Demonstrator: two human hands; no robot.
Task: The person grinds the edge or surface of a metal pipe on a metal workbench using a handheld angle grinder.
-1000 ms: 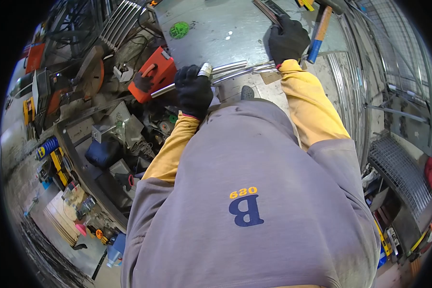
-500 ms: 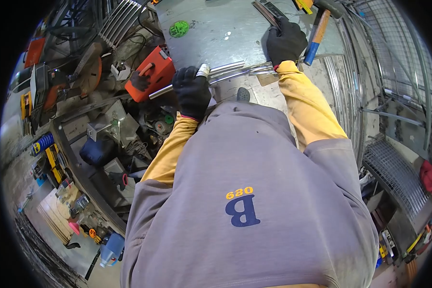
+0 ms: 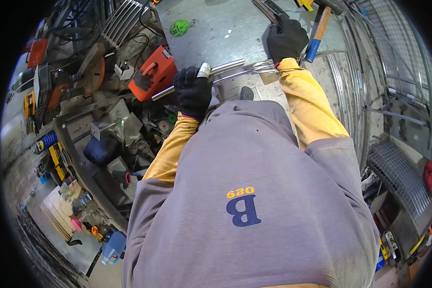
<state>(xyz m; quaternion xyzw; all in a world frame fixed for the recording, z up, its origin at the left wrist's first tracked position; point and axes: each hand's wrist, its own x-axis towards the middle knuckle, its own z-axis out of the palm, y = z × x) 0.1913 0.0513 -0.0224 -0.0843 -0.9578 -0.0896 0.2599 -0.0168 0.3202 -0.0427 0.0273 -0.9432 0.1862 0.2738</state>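
My left hand (image 3: pixel 193 93), in a black glove, is wrapped round a shiny metal rod (image 3: pixel 163 93) at the near edge of the metal tabletop (image 3: pixel 206 41). More bright rods (image 3: pixel 228 66) run rightward from that hand along the edge. A short white cylinder (image 3: pixel 204 70) sticks up beside its thumb side. My right hand (image 3: pixel 288 39), gloved in black too, has its fingers closed at the lower end of a flat dark metal piece (image 3: pixel 269 10) on the tabletop. The palm side is hidden.
A hammer (image 3: pixel 318 38) with a wood and blue handle lies right of my right hand. An orange-red box (image 3: pixel 154 72) stands left of my left hand. A cluttered bin (image 3: pixel 115 129) is at lower left, a wire mesh sheet (image 3: pixel 401 175) at right. A green round sticker (image 3: pixel 179 28) marks the tabletop.
The view has shifted slightly. Both hands stay in nearly the same places, with their fingers still closed.
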